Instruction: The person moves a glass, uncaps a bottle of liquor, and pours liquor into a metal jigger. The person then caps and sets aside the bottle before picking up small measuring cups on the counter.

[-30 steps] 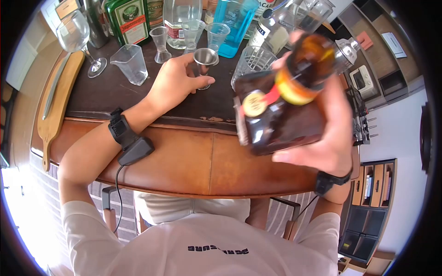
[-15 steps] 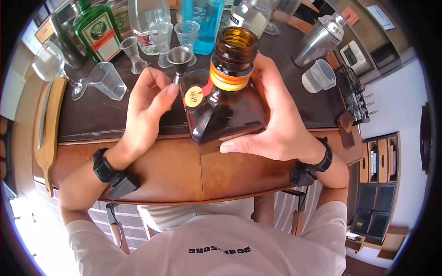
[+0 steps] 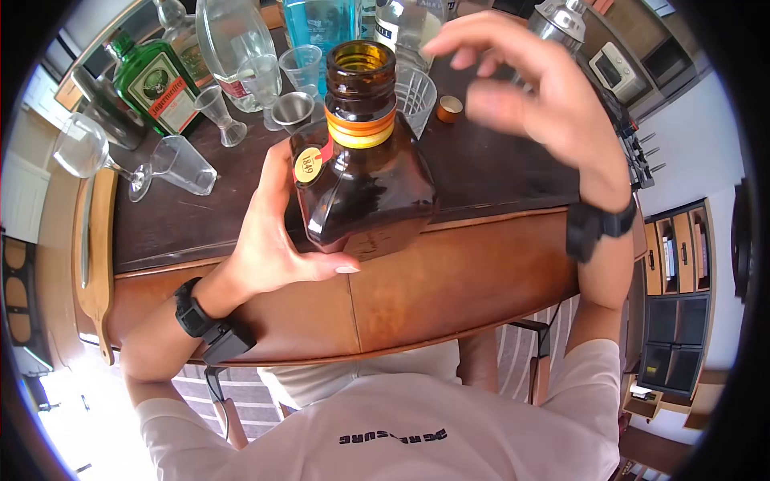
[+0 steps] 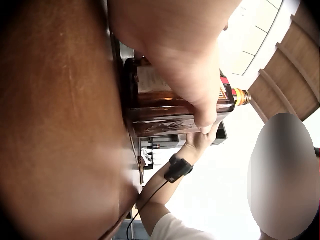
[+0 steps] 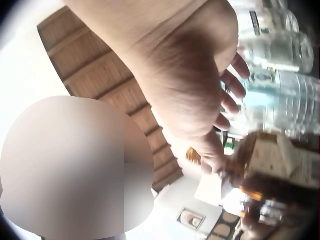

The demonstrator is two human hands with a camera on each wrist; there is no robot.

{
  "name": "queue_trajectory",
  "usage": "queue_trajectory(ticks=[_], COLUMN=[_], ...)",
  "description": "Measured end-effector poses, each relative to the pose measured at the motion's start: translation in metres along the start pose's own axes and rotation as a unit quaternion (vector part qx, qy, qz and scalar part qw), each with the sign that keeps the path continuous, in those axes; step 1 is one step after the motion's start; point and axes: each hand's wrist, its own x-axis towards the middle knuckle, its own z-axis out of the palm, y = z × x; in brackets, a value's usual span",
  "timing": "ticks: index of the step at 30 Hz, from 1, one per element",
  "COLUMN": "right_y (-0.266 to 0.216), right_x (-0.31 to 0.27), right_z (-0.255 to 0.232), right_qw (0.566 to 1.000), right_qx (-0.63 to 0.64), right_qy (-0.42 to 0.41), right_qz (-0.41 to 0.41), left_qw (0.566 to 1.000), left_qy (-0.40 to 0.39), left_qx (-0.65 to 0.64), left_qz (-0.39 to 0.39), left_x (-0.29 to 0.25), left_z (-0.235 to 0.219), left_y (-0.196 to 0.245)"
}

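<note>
Left hand (image 3: 269,232) grips the uncapped bottle (image 3: 365,180) while the right hand (image 3: 533,88) hovers empty, fingers loose; pouring into the jigger (image 3: 293,108) looks next.

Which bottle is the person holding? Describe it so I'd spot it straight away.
Look at the near edge of the dark bar counter, where the left hand grips the brown bottle. Unlike the green and clear bottles behind, it is squat, square-shouldered amber glass, open-topped, with an orange neck band and a gold seal.

A dark-topped wooden bar counter (image 3: 489,172) carries a green Jägermeister bottle (image 3: 152,84), a tipped wine glass (image 3: 84,148), measuring cups (image 3: 186,164), a steel jigger (image 3: 293,108), a bottle cap (image 3: 449,108), a cocktail shaker (image 3: 557,20) and a wooden cutting board (image 3: 92,240).
</note>
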Motion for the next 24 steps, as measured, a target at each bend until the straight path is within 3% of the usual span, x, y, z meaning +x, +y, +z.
queue_trajectory(ticks=[1,3,4,5,7,10,11,12,13,15,16,17,20,22,23,24], right_y=[0.030,0.068,0.093,0.101,0.104,0.101,0.098,0.095,0.091,0.072,0.054,0.036,0.013,0.009,-0.001,-0.016], right_x=[0.002,-0.002,-0.010,-0.017,-0.019,-0.014,-0.013,-0.013,-0.011,-0.002,0.005,0.009,0.020,0.034,0.042,0.051], right_z=[0.011,0.019,0.031,0.043,0.056,0.055,0.051,0.046,0.040,0.019,0.010,0.003,-0.025,-0.018,-0.006,0.012], right_qw=[0.991,0.984,0.968,0.966,0.971,0.960,0.959,0.962,0.963,0.977,0.978,0.975,0.972,0.916,0.915,0.884], right_qx=[0.090,-0.098,-0.231,-0.238,-0.174,-0.210,-0.212,-0.225,-0.237,-0.152,-0.060,0.059,0.178,0.374,0.376,0.431], right_qy=[0.093,0.079,0.069,0.024,-0.070,-0.118,-0.122,-0.093,-0.065,0.031,0.089,0.150,0.134,0.091,0.094,0.122], right_qz=[0.011,0.127,0.071,0.097,0.151,0.145,0.141,0.124,0.106,0.145,0.179,0.154,0.080,-0.111,-0.112,-0.134], left_qw=[1.000,1.000,1.000,1.000,1.000,1.000,1.000,0.998,0.998,0.997,0.997,0.997,0.999,0.999,0.999,0.999], left_qy=[0.000,-0.003,-0.008,-0.007,-0.008,0.000,-0.008,-0.011,-0.006,-0.029,-0.030,-0.026,-0.030,-0.033,-0.034,-0.035], left_qx=[0.002,0.003,0.003,0.004,-0.017,-0.006,0.009,0.034,0.033,-0.046,-0.050,-0.050,-0.019,-0.026,-0.037,-0.034], left_qz=[-0.008,0.003,0.010,0.012,-0.023,-0.018,-0.025,0.047,0.048,-0.056,-0.047,-0.045,0.033,0.019,0.005,0.003], left_x=[0.000,0.002,0.002,0.003,0.002,0.001,0.001,0.002,0.002,0.002,0.003,0.004,0.007,0.006,0.005,0.005], left_z=[-0.001,-0.003,-0.003,-0.004,-0.003,-0.003,-0.004,-0.005,-0.005,-0.004,-0.003,-0.002,-0.002,-0.003,-0.004,-0.004], left_y=[0.001,-0.001,-0.002,-0.001,0.001,-0.001,-0.001,-0.015,-0.013,-0.004,-0.002,-0.002,-0.010,-0.010,-0.010,-0.011])
